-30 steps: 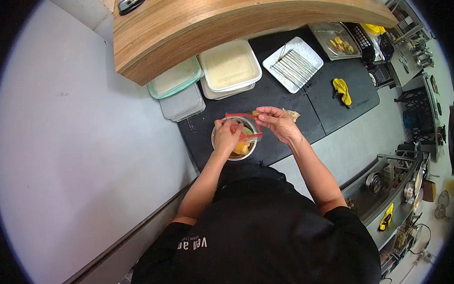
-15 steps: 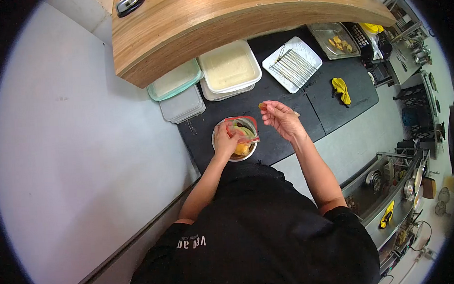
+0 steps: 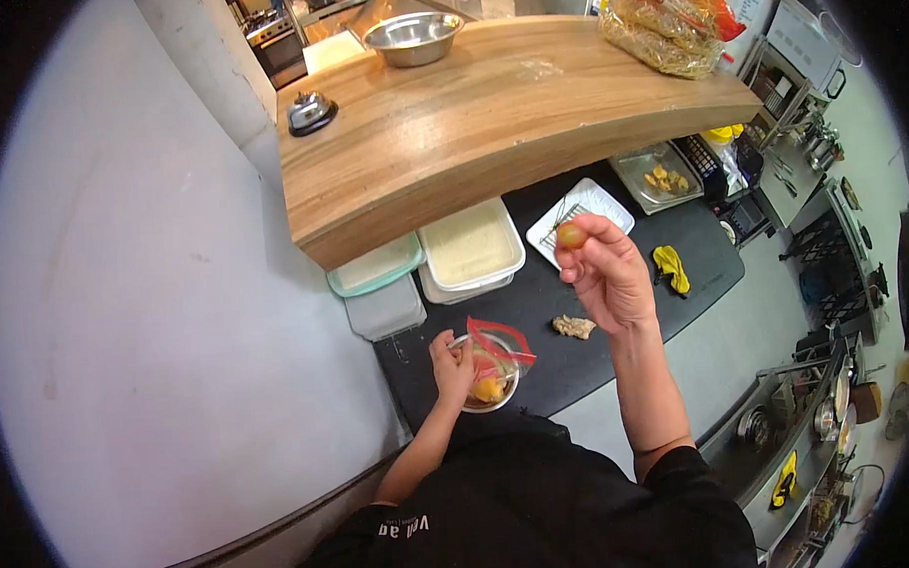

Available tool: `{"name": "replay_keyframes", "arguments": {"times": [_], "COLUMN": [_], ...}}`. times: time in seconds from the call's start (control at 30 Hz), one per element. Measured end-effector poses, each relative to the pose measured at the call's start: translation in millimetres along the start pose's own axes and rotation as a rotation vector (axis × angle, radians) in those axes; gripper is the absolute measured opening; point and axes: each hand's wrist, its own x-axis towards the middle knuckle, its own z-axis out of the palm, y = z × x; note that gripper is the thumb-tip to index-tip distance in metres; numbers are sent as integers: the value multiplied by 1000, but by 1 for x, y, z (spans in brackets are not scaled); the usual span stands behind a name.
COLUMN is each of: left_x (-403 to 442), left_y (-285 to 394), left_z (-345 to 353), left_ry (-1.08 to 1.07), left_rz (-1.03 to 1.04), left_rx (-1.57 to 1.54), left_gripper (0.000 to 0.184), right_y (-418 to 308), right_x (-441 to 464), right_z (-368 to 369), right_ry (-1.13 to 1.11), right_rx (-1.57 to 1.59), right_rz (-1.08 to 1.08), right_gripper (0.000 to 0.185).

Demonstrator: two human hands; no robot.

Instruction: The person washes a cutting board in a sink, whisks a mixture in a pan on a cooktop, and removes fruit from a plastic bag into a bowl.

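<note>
- Round fruit (image 3: pixel 572 237), small and yellow-brown, is up in the air above the black counter (image 3: pixel 695 244), in the fingertips of the right hand (image 3: pixel 615 278).
- The right hand is closed on it, thumb against fingertips, with the other fingers curled.
- The left hand (image 3: pixel 452 369) is at the left side of a white-rimmed bowl (image 3: pixel 492 407), fingers partly bent against a clear bag (image 3: pixel 507 354) with red edges; whether they pinch the bag, I cannot tell.
- The bag's mouth gapes over the bowl, where yellow-orange food (image 3: pixel 488 389) shows.
- A pale, knobbly lump (image 3: pixel 574 327) lies on the counter, right of the bowl.
- The raised fruit and right hand hide part of the white tray (image 3: pixel 614 210) and its wire rack (image 3: pixel 564 218).
- The thick wooden shelf (image 3: pixel 419 135) juts across the view, covering the far ends of the stacked plastic containers (image 3: pixel 470 245).
- On the shelf are a call bell (image 3: pixel 310 112), a metal bowl (image 3: pixel 413 39) and clear packages (image 3: pixel 666 26) with red parts.
- Farther right are a metal tray (image 3: pixel 659 177) of yellow pieces and a yellow-and-black bundle (image 3: pixel 671 268).
- White print on the black shirt (image 3: pixel 542 491), upside down, seems to read "ven aq"; the smaller line is illegible.
</note>
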Motion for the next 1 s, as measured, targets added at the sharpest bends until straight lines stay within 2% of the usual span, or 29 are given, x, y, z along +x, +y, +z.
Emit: {"name": "replay_keyframes", "arguments": {"times": [0.07, 0.13, 0.2, 0.27, 0.37, 0.43, 0.57, 0.63, 0.67, 0.7, 0.8, 0.9, 0.97, 1.0], "left_x": [0, 3, 6, 3, 4, 5, 4, 5, 4, 4, 3, 3, 5, 6], "left_y": [-10, -18, -19, -14, -13, -16, -19, -18, -18, -18, -16, -20, -22, -23], "left_z": [1, 3, 4, 0, -1, -2, 0, 1, 0, -1, 0, 1, 0, -2], "left_ry": [10, 56, 60, 77, 80, 90, 98, 107, 104, 104, 97, 102, 104, 103], "left_rz": [33, 2, -18, -10, -47, -47, -30, -40, -45, -35, -44, -30, -8, 57], "left_rx": [2, 13, -2, 60, 62, 57, 54, 43, 43, 79, 92, 111, 155, 160], "left_gripper": [39, 40, 41, 42, 42, 42, 42, 42, 42, 42, 42, 42, 41, 41], "right_y": [-7, -16, -24, -32, -41, -49, -42, -38, -34, -29, -37, -17, -31, -34], "right_x": [5, 10, 5, -8, -23, -29, -27, -27, -30, -35, -22, -39, -36, -37], "right_z": [9, 21, 41, 57, 92, 107, 118, 125, 127, 130, 138, 142, 120, 108], "right_ry": [45, 143, 162, -225, -545, -668, -799, -845, -841, -826, -1105, -826, -877, -779], "right_rx": [33, 201, 172, 84, -25, 23, 64, 106, 107, 133, -39, 240, 47, -52], "right_rz": [-37, -64, -100, -170, -248, -125, -144, -147, -143, -151, -119, -356, -241, -244], "right_gripper": [22, 22, 21, 24, 19, 16, 17, 29, 29, 23, 14, 17, 16, 15]}}
